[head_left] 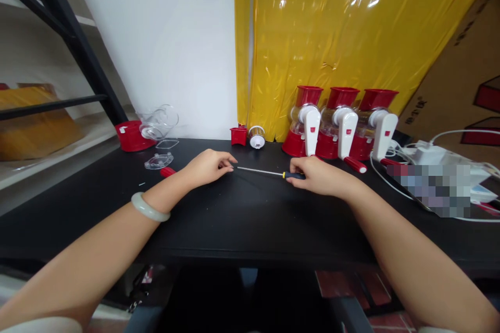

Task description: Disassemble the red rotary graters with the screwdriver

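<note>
A black table (250,223) runs across the view. Behind it rise a white wall (175,36) and, to its right, a glossy yellow sheet (332,36) (light glints off its creases in bright streaks). At left, a black frame (76,44) slants before pale shelves (88,136); a brown carton (464,73) fills the upper right. Reddish floor tiles (338,287) show below.

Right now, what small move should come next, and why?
Perhaps move the left grip away from the screwdriver, toward the nearest clear part: the right grip holds the handle, and that part lies unheld on the table, to the left.
</note>
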`<state>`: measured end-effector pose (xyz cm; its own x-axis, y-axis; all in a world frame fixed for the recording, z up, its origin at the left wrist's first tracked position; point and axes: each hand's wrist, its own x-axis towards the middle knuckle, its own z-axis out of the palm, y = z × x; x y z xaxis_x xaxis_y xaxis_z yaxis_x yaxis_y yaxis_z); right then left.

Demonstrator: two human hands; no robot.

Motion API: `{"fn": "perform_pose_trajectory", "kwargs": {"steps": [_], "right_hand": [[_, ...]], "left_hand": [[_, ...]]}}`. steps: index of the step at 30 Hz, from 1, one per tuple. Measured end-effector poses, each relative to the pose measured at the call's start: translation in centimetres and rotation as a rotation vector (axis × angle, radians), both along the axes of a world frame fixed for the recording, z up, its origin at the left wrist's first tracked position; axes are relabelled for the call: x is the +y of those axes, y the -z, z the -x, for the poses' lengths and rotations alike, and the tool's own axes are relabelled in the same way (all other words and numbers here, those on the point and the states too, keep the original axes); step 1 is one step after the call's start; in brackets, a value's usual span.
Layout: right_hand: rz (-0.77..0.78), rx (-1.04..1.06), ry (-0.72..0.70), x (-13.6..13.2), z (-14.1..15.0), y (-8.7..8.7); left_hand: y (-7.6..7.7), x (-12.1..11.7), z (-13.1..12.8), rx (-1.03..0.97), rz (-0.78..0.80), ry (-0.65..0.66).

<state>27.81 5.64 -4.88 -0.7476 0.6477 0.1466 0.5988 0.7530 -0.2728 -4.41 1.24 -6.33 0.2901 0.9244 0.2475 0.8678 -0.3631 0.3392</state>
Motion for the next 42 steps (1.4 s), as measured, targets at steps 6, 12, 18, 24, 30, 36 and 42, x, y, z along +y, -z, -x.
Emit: {"fn": "perform_pose_trajectory", "kwargs": {"steps": [6,12,18,24,30,36,42], "right_hand": [[-0.098,-0.049,0.113,-0.2,0.4,0.3],[-0.147,-0.019,0.148,-0.4,0.6,0.5],[-0.133,-0.058,0.133,-0.3,0.8,0.9],[-0.146,0.003,0.151,-0.4,1.0,1.0],[-0.172,0.132,0.154,-0.8,1.4,0.9],[-0.192,0.22,0.177,-1.2,1.8,0.8],[-0.205,0.199,0.193,-1.4,2.0,0.8]], "left_hand": [[0.0,0.0,-0.4,0.077,-0.124,-0.03],[-1.1,0.4,2.9,0.111,-0.212,-0.263],[-1.1,1.0,4.9,0.202,0.167,-0.339],[-1.3,0.4,3.3,0.235,0.037,-0.385],[-1.9,0.1,3.3,0.109,-0.247,-0.472],[-1.4,0.2,2.9,-0.046,-0.382,-0.447],[-1.2,0.0,2.0,-0.045,-0.335,-0.421]]}}
